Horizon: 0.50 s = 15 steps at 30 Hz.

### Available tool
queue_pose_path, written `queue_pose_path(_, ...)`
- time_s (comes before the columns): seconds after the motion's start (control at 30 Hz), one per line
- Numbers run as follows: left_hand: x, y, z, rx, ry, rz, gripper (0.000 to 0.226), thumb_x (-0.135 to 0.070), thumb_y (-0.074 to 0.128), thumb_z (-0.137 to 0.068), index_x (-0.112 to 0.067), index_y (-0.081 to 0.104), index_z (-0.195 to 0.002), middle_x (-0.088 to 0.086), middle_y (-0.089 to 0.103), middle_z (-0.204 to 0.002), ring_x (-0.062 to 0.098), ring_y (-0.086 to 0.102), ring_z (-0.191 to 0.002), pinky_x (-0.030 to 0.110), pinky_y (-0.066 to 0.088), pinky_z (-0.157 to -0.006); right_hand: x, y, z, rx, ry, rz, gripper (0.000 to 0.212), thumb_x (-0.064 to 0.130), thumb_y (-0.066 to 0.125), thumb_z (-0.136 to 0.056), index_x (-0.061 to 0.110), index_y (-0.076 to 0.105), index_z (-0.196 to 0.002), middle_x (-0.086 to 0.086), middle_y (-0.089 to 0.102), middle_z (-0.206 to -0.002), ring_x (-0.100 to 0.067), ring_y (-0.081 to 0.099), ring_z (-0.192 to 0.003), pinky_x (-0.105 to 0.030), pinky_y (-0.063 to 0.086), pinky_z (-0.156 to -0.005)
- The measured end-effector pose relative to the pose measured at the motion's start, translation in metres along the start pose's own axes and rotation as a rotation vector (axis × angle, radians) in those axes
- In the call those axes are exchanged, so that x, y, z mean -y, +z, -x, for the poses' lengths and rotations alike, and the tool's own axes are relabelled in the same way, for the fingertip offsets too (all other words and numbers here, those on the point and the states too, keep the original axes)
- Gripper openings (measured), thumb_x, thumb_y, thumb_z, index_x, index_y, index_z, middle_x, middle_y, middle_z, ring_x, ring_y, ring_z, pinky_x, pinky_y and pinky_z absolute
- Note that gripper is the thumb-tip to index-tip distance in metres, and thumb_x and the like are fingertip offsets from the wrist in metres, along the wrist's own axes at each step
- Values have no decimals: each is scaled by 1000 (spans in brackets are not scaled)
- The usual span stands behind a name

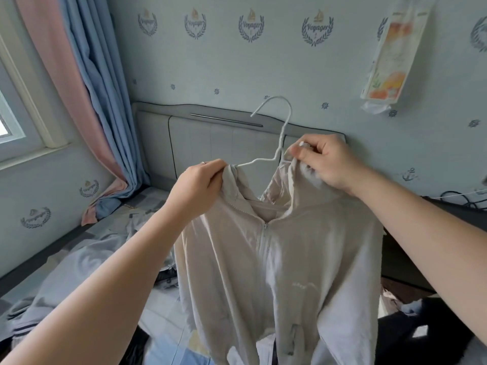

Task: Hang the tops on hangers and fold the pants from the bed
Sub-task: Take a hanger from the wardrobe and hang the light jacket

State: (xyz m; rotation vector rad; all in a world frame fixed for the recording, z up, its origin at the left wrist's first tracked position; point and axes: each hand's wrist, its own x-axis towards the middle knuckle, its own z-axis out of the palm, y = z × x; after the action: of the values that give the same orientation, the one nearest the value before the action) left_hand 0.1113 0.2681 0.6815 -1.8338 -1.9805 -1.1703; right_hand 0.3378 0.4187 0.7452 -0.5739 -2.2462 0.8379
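My left hand (200,185) grips one shoulder of the pale beige zip-front hooded jacket (263,259). My right hand (324,162) pinches the opposite shoulder, apparently to draw the cloth over the arms of the thin white wire hanger (283,127), whose hook rises between my hands. The jacket hangs in the air above the bed with its patterned sheet (163,312), where a crumpled grey garment (79,262) lies. The small pale chest print is too faint to read; the blue wallpaper crests (251,25) read "Voyager".
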Motion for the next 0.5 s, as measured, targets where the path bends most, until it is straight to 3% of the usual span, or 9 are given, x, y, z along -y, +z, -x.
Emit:
queue_pose_path(0.07, 7, -7, 1, -49, -40, 7, 16, -3, 51, -96, -8, 56, -81, -3, 52, -67, 28, 47, -70, 40, 40, -62, 0, -14, -2, -118, 28, -14, 23, 23, 60, -100, 7, 69, -87, -11, 53, -67, -14, 48, -60, -27, 40, -58)
queue_pose_path(0.17, 14, -14, 0, -100, -110, 29, 17, -4, 51, -94, -7, 54, -78, 1, 49, -63, 22, 40, -63, 37, 35, -58, 1, -28, -5, -271, 86, -76, 37, 26, 61, -100, -7, 57, -83, -12, 48, -72, -16, 46, -62, -25, 40, -56)
queue_pose_path(0.23, 13, -14, -2, -125, -149, 52, 16, -7, 51, -95, -8, 57, -80, 1, 48, -62, 19, 36, -61, 34, 32, -57, 4, -26, -7, -55, 215, 126, 49, 41, 61, -98, -7, 60, -89, -11, 53, -77, -17, 49, -68, -27, 37, -62)
queue_pose_path(0.3, 15, -14, -3, -145, -172, 50, 15, -9, 51, -95, -9, 60, -83, 4, 52, -64, 21, 40, -63, 35, 34, -58, 2, -24, -5, 201, 387, 317, 59, 63, 54, -93, 6, 70, -100, -2, 65, -93, -16, 58, -85, -31, 42, -78)
queue_pose_path(0.33, 18, -14, -3, -160, -184, 50, 15, -10, 51, -96, -11, 61, -84, 4, 54, -65, 22, 42, -63, 35, 36, -58, 1, -26, -3, 236, 430, 317, 61, 69, 50, -92, 14, 73, -104, 1, 69, -103, -16, 62, -96, -33, 45, -89)
queue_pose_path(0.4, 26, -18, 0, -198, -217, 72, 15, -12, 52, -97, -15, 62, -86, 3, 55, -66, 22, 44, -63, 34, 36, -58, -4, -30, 3, 166, 370, 218, 49, 65, 53, -92, 22, 75, -103, 0, 73, -107, -17, 66, -105, -37, 46, -100)
queue_pose_path(0.5, 36, -23, 3, -244, -267, 118, 16, -14, 52, -96, -22, 60, -85, 4, 56, -68, 20, 44, -63, 32, 36, -58, -23, -32, 13, 64, 223, 91, 24, 40, 62, -97, 20, 75, -94, -4, 74, -89, -14, 66, -81, -35, 48, -77)
